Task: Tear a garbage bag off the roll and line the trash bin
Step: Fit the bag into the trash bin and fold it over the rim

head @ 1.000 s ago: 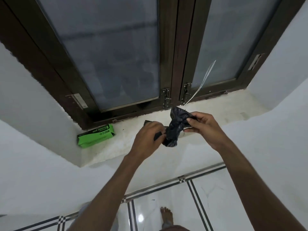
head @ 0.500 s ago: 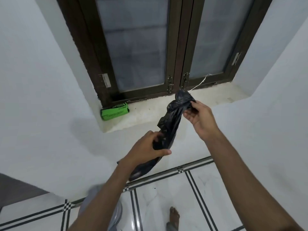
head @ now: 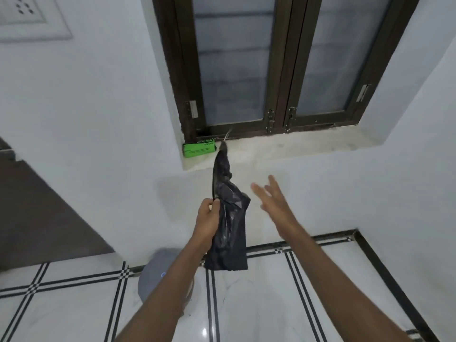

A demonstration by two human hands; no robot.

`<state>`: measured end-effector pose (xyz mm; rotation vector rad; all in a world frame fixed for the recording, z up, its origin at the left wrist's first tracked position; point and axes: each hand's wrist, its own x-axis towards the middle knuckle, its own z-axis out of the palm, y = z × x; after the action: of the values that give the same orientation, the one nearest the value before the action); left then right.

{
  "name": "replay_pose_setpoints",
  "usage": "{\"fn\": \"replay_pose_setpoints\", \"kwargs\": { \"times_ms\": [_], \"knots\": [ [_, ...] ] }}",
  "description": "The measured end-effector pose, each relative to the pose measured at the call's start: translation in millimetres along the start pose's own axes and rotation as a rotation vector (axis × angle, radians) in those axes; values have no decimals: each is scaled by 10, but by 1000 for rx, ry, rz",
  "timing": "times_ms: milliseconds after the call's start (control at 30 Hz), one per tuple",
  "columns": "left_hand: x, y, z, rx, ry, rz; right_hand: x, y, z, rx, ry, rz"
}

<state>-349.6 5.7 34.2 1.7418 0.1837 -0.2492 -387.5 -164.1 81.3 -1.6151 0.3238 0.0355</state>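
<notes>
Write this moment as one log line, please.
stage: bag off roll, not yet in bin | left hand: gripping black bag | right hand: open, empty | bin: on floor, lid shut | green box: on sill

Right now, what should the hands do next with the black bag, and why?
Probably bring the open right hand back to grab the black bag and pull its mouth apart. Only the left hand grips it, it hangs crumpled and closed, and the grey bin waits below.
</notes>
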Motion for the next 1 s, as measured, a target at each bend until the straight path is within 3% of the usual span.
{"fn": "replay_pose_setpoints", "kwargs": {
  "times_ms": [100, 133, 233, 333, 433, 500, 700, 833, 1000],
  "knots": [
    [-256, 49, -98, -164, 170, -67, -610, 427, 246, -256, -411, -179],
    [-335, 50, -128, -200, 206, -102, -731, 547, 288, -385, -463, -245],
    [-620, 35, -293, -323, 242, -218, -930, 727, 410, -510, -276, -397],
    [-924, 12, -518, -507, 58, -210, -1035, 625, 497, -336, -73, -304],
    [-1254, -116, -713, -356, -166, -45, -1077, 490, 563, -282, -19, -232],
    [-1404, -182, -775, -208, -224, 45, -1100, 429, 628, -362, -14, -263],
    [-1592, -47, -1009, -102, -41, 256, -1161, 322, 907, -524, -175, -308],
    [-1586, -40, -1251, -131, 10, 218, -1230, 313, 1103, -334, -314, -223],
    [-1565, -182, -1521, -303, 137, 117, -1311, 335, 1175, -102, -144, -85]
  ]
}}
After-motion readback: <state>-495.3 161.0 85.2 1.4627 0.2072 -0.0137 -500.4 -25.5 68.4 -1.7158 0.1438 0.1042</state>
